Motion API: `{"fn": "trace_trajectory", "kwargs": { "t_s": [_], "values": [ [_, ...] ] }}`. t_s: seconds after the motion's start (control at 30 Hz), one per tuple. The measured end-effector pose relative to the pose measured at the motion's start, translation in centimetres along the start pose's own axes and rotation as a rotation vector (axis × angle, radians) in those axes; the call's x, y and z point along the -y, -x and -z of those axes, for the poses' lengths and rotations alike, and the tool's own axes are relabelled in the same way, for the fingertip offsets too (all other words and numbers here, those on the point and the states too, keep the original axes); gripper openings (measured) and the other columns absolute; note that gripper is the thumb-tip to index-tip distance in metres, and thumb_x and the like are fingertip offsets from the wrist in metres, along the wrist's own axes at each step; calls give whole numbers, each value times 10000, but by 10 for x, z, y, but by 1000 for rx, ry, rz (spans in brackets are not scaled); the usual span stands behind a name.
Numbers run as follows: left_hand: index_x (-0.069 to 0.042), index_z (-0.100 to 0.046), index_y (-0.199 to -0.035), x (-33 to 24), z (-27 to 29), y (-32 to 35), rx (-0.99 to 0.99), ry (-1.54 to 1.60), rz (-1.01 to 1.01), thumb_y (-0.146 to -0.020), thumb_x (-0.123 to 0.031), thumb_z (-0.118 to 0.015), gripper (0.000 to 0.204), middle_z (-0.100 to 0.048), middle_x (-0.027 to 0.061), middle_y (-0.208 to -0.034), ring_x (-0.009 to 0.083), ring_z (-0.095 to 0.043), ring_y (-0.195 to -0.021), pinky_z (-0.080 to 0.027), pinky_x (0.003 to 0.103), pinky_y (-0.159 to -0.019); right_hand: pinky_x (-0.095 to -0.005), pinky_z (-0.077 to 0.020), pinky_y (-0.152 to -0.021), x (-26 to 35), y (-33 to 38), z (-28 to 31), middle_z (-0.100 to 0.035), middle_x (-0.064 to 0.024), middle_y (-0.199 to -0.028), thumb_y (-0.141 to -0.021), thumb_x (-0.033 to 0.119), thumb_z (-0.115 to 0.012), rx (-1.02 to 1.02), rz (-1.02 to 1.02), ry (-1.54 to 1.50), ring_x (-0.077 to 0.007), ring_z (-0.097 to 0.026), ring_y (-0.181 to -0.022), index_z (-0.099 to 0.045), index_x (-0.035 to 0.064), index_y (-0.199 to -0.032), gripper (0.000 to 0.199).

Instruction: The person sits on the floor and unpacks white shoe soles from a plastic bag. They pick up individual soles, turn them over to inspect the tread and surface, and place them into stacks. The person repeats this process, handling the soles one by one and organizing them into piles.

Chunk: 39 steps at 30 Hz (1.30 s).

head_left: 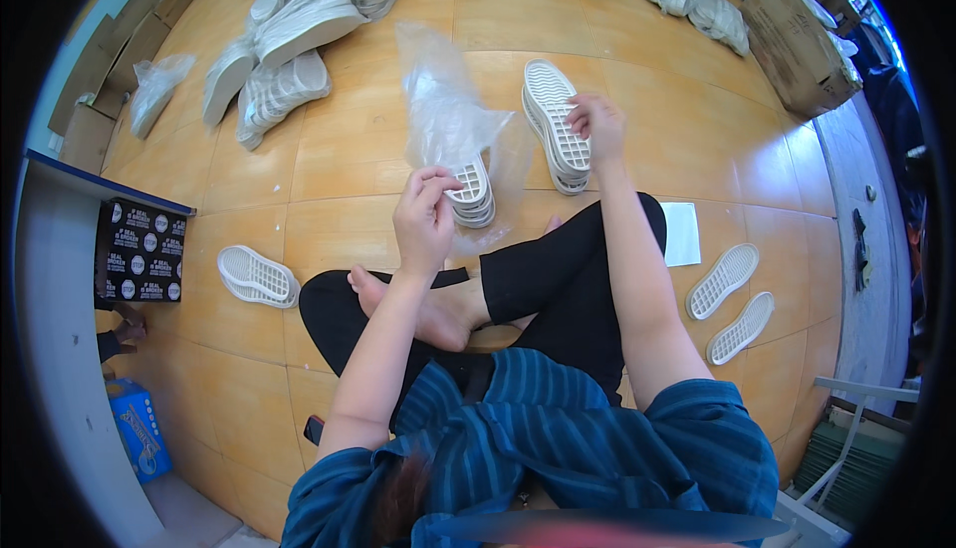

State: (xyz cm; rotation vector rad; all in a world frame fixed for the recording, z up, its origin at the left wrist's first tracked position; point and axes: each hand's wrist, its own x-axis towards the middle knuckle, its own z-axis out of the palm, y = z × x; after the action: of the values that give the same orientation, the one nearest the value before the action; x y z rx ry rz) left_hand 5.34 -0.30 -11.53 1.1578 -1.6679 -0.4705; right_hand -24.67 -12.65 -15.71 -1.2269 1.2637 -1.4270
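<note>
Gripping plastic bag (443,110), soles (556,125) — both hands (423,219)

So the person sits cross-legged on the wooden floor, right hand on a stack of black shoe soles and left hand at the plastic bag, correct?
Not quite. The head view shows the stack of shoe soles under the right hand is white, not black. The rest holds: the person sits cross-legged on the wooden floor, left hand at the plastic bag.

Wooden floor (329,165) with white shoe soles (257,276), clear plastic bag (443,110), cardboard boxes (797,45)
</note>
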Motion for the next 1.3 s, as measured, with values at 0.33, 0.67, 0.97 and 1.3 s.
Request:
{"fn": "trace_trajectory", "kwargs": {
  "t_s": [0.33, 0.67, 0.97, 1.3],
  "values": [
    [-23, -673, -1148, 15, 13, 9, 20, -27, 182, -907, 71, -485, 320, -656, 144, -1103, 173, -626, -817, -477, 263, -708, -371, -542, -847, -124, -38, 29, -684, -172, -1134, -761, 301, -806, 181, -736, 72, -246, -667, -1035, -602, -20, -1223, 599],
    [1, -667, -1158, 63, 16, 53, -189, 20, 330, -944, 72, -443, 318, -638, 80, -1074, 98, -535, -722, -445, 220, -648, -459, -577, -798, -112, -26, -8, -562, -228, -1286, -647, 335, -823, -74, -817, 305, -358, -669, -1009, -92, -49, -1508, 1194],
    [-8, -671, -1166, 62, 15, 47, -241, 123, 482, -939, 72, -445, 330, -632, 70, -1102, 68, -498, -683, -420, 210, -614, -477, -568, -865, -70, -15, -26, -543, -251, -1297, -687, 210, -819, -48, -678, 205, -326, -642, -1088, -181, -13, -1465, 1031],
    [-17, -657, -1189, 82, 17, 66, -205, 116, 480, -908, 59, -480, 340, -635, 85, -1158, 138, -575, -888, -470, 259, -793, -627, -275, -1056, -50, 28, -73, -405, -188, -1424, -763, 461, -715, 63, -360, 1484, -363, -419, -1297, -107, 153, -1573, 1058]
  ]
}}
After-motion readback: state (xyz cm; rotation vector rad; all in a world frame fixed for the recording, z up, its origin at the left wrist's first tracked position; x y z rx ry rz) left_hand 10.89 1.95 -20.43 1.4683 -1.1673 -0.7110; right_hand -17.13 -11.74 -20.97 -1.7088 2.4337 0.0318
